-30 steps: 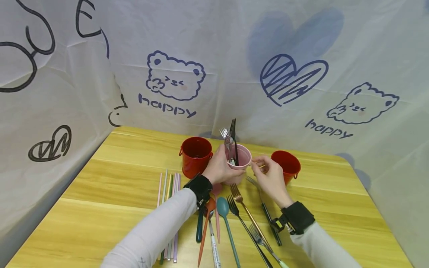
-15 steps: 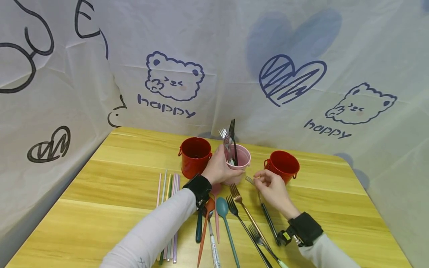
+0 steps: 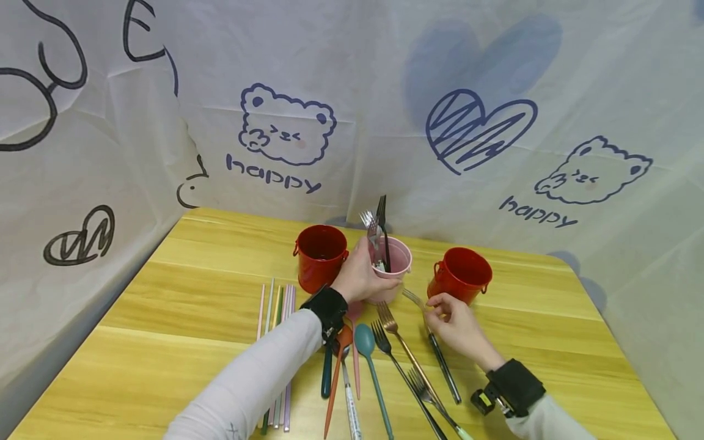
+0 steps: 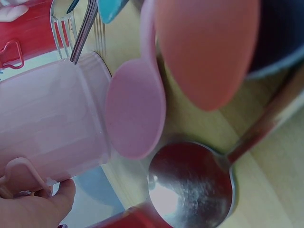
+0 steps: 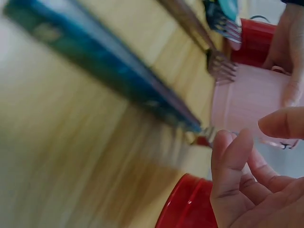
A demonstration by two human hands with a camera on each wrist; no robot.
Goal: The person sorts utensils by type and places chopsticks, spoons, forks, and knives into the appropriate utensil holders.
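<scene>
In the head view, my left hand (image 3: 359, 275) holds the side of a pink bucket (image 3: 398, 260) that stands upright on the table. A black fork (image 3: 383, 214) and a silver fork (image 3: 371, 226) lean in it, tines up. My right hand (image 3: 458, 325) hovers at the neck of a dark-handled fork (image 3: 442, 363) lying on the table. In the right wrist view, thumb and fingers (image 5: 230, 166) are apart with nothing between them. The fork's blue-green handle (image 5: 109, 66) runs toward the fingertips; its neck is partly hidden there.
Red buckets stand left (image 3: 321, 263) and right (image 3: 459, 275) of the pink one. Several chopsticks (image 3: 286, 348) lie at left. In front lie a teal spoon (image 3: 365, 340), an orange spoon (image 3: 344, 337), a gold fork (image 3: 389, 319) and a green-handled fork (image 3: 422, 386).
My right hand has moved from beside the pink bucket's rim, down and to the right, to the dark-handled fork. My left hand and the pink bucket have stayed in place.
</scene>
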